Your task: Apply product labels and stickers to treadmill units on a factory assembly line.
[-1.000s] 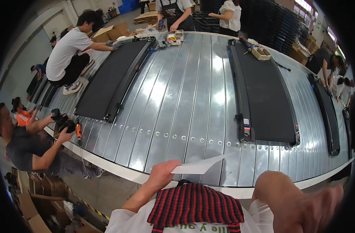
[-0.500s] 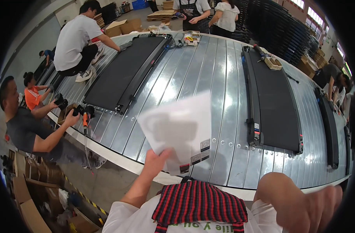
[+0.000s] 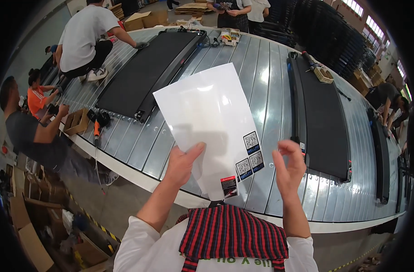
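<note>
My left hand (image 3: 182, 165) pinches a glossy white sticker sheet (image 3: 202, 104) at its lower left edge, thumb on top and fingers hidden beneath. Several stickers remain near the sheet's lower right corner: black-framed square-code labels (image 3: 251, 141) and a red-and-black label (image 3: 228, 187). To the right of the sheet, my right hand (image 3: 289, 170) is raised with thumb and fingers apart, touching nothing. Beyond it lies a flat black treadmill (image 3: 324, 122) with small labels on its near end.
Another black treadmill (image 3: 146, 75) lies on the ribbed metal table (image 3: 234, 113), a crouching person's gloved hand on it. An orange power driver (image 3: 97, 127) and an open carton (image 3: 76, 121) sit at the left edge. A small tray (image 3: 323, 75) rests on the right treadmill.
My right hand has come up from the lower right to beside the sheet. The sheet has turned more squarely toward me. The person at left has drawn their hands back from the driver.
</note>
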The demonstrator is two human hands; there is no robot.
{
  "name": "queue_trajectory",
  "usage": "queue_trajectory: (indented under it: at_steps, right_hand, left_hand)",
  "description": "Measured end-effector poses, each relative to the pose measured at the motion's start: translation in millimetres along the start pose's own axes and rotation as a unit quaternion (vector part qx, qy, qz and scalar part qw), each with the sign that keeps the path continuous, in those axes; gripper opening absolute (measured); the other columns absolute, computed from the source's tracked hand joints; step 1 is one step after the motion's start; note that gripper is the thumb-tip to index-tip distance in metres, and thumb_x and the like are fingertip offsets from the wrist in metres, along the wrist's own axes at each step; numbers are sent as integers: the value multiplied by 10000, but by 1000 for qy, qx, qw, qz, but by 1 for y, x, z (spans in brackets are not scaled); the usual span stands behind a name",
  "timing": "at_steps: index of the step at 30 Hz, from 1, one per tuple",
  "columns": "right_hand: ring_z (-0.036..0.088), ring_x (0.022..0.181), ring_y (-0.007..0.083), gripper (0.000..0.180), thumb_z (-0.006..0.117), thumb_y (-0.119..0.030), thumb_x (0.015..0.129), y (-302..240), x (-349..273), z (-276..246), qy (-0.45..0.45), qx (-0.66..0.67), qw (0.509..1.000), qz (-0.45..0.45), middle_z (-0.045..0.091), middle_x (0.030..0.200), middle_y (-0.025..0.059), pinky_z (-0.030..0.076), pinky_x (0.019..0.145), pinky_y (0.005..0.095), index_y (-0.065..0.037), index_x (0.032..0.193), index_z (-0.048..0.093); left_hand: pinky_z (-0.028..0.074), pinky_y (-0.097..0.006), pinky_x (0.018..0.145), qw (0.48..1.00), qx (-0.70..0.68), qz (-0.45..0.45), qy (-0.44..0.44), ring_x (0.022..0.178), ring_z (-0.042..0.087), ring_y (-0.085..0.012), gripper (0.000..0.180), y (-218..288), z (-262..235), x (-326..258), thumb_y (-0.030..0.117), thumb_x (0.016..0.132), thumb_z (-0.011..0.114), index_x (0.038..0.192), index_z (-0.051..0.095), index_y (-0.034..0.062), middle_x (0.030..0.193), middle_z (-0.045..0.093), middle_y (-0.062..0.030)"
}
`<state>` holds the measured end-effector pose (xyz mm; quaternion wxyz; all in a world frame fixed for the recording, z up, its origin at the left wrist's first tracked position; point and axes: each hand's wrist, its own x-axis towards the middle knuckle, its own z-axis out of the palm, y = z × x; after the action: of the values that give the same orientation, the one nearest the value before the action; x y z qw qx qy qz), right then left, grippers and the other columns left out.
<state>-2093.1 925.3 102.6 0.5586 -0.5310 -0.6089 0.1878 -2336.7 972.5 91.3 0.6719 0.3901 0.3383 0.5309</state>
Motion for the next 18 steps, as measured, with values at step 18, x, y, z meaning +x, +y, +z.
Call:
queue_trajectory:
  at_steps: [18]
  right_hand:
    - [516, 601, 87, 164, 644, -55, 711, -18, 9, 70, -40, -72, 994, -78, 546, 683, 19, 412, 525, 215, -25, 843, 551]
  left_hand:
    - [437, -250, 707, 993, 108, -21, 52, 812, 535, -116, 314, -24, 16, 5, 204, 782, 627, 1001, 549, -7, 916, 581, -52]
